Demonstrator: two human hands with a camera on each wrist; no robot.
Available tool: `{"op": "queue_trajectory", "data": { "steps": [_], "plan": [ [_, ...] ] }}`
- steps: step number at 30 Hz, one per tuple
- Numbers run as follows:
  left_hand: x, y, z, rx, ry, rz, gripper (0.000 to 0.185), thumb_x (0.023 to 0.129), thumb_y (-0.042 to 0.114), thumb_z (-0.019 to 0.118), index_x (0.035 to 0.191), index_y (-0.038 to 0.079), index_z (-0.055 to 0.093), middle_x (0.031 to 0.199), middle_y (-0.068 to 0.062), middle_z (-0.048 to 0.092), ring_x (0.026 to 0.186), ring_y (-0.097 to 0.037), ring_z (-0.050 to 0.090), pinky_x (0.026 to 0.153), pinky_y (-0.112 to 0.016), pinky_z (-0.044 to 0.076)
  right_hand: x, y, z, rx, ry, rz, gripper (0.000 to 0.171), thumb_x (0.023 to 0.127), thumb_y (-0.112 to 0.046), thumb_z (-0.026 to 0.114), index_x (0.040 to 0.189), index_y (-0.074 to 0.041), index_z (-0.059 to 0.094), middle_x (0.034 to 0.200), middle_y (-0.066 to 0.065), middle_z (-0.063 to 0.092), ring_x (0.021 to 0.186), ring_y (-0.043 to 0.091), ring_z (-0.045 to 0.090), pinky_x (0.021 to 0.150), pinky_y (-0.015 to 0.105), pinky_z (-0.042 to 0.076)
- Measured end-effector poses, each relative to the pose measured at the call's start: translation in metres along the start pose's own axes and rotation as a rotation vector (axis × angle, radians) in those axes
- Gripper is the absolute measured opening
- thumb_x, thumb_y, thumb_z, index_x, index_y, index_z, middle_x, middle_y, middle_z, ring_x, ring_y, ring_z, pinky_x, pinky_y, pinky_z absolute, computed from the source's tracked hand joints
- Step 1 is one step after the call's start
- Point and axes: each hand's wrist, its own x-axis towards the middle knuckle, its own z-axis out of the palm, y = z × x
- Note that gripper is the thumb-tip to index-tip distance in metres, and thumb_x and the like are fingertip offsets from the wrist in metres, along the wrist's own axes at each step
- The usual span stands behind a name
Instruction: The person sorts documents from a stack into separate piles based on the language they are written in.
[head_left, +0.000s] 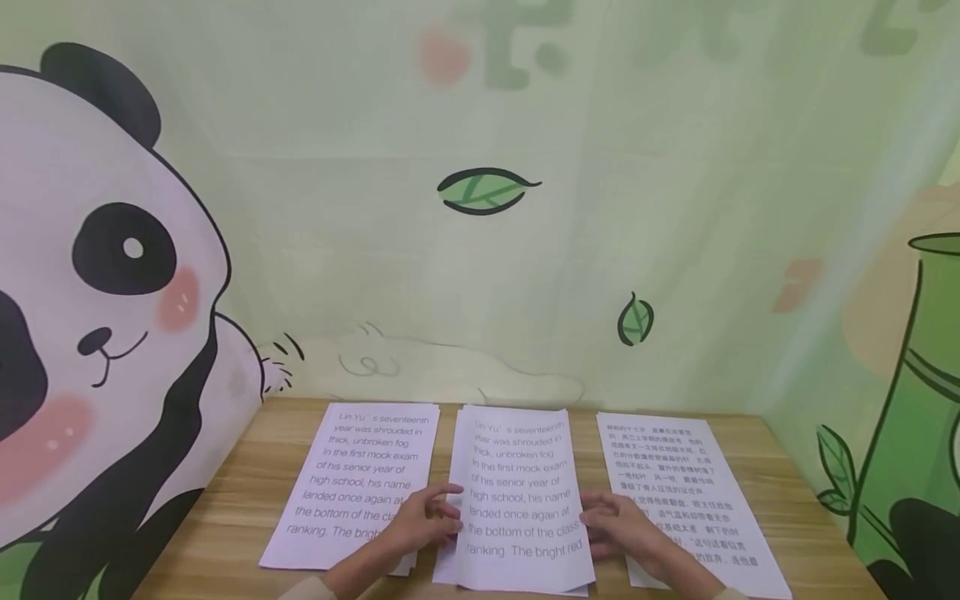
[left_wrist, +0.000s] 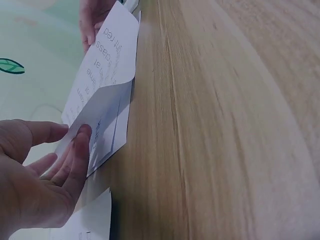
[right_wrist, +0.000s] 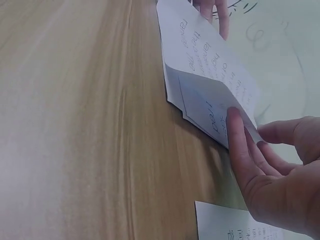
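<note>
Together the two hands work the middle sheet (head_left: 519, 492): the left hand (head_left: 423, 521) pinches its left edge between thumb and fingertips, and the right hand (head_left: 618, 525) grips the right edge likewise, so the paper bows up off the desk (head_left: 225, 517) rather than lying flat. Holding both sides keeps the top page free of the pages stacked under it. Left of the middle sheet lies a second English page (head_left: 360, 483), flat; right of it a page of Chinese text (head_left: 675, 492), partly beneath the right wrist. Behind stands the panda wall (head_left: 112, 275).
</note>
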Motion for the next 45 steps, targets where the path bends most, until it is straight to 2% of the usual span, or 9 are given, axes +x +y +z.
{"op": "queue_trajectory", "data": {
  "steps": [7,10,16,22,30,35,40,45],
  "plan": [
    [0.0,-0.003,-0.001,-0.048,-0.028,-0.142,0.071,0.087,-0.003,0.067,0.152,-0.008,0.036,0.113,-0.02,0.074,0.085,-0.022,0.075,0.077,-0.035,0.063,-0.001,0.001,-0.001,-0.015,-0.054,0.045,0.069,0.098,-0.019,0.059,0.151,0.013,0.03,0.118,0.011,0.071,0.105,0.026,0.072,0.088,0.041,0.062],
    [-0.002,-0.003,0.001,-0.059,-0.042,-0.174,0.071,0.088,-0.003,0.066,0.152,-0.009,0.035,0.112,-0.019,0.074,0.09,-0.025,0.076,0.08,-0.036,0.062,0.0,0.002,0.001,-0.015,-0.051,0.054,0.068,0.098,-0.017,0.059,0.151,0.013,0.03,0.12,0.012,0.071,0.105,0.027,0.072,0.087,0.042,0.062],
    [0.001,0.0,0.004,-0.052,-0.039,-0.17,0.07,0.088,-0.003,0.064,0.152,-0.007,0.036,0.11,-0.014,0.074,0.094,-0.024,0.074,0.083,-0.037,0.062,-0.001,0.001,0.002,-0.016,-0.042,0.035,0.067,0.098,-0.015,0.059,0.151,0.013,0.03,0.122,0.015,0.071,0.108,0.031,0.072,0.087,0.043,0.062],
    [0.004,0.003,-0.001,-0.064,-0.039,-0.155,0.071,0.086,-0.002,0.064,0.152,-0.005,0.038,0.12,-0.02,0.072,0.097,-0.024,0.074,0.085,-0.039,0.061,-0.003,-0.002,0.001,-0.038,-0.001,0.043,0.067,0.097,-0.012,0.061,0.15,0.014,0.031,0.116,0.014,0.073,0.106,0.032,0.073,0.085,0.043,0.063],
    [0.001,0.003,-0.026,-0.043,-0.045,-0.101,0.067,0.085,0.002,0.065,0.148,-0.005,0.043,0.112,-0.015,0.075,0.094,-0.022,0.073,0.082,-0.038,0.062,-0.003,-0.01,0.014,-0.023,0.031,-0.01,0.069,0.096,-0.013,0.065,0.15,0.014,0.032,0.122,0.024,0.07,0.104,0.03,0.073,0.082,0.041,0.064],
    [-0.003,0.005,-0.05,-0.041,-0.035,-0.071,0.07,0.086,0.004,0.066,0.15,-0.008,0.039,0.116,-0.015,0.072,0.098,-0.023,0.072,0.084,-0.041,0.062,0.002,-0.021,0.029,0.008,0.011,-0.046,0.067,0.096,-0.012,0.065,0.149,0.013,0.033,0.117,0.019,0.072,0.097,0.022,0.073,0.084,0.041,0.063],
    [-0.007,0.006,-0.07,-0.04,-0.028,-0.044,0.066,0.089,0.005,0.067,0.148,-0.008,0.042,0.119,-0.018,0.07,0.099,-0.022,0.071,0.084,-0.041,0.062,0.01,-0.027,0.043,0.038,-0.007,-0.066,0.062,0.096,-0.008,0.063,0.147,0.013,0.036,0.11,0.015,0.073,0.091,0.018,0.072,0.083,0.041,0.064],
    [-0.013,0.001,-0.086,-0.041,-0.079,-0.045,0.067,0.09,0.007,0.067,0.149,-0.01,0.039,0.127,-0.022,0.066,0.102,-0.023,0.07,0.085,-0.041,0.061,0.016,-0.03,0.055,0.044,0.002,-0.047,0.059,0.097,-0.006,0.061,0.147,0.012,0.037,0.107,0.014,0.071,0.088,0.017,0.071,0.08,0.04,0.064]
  ]
}}
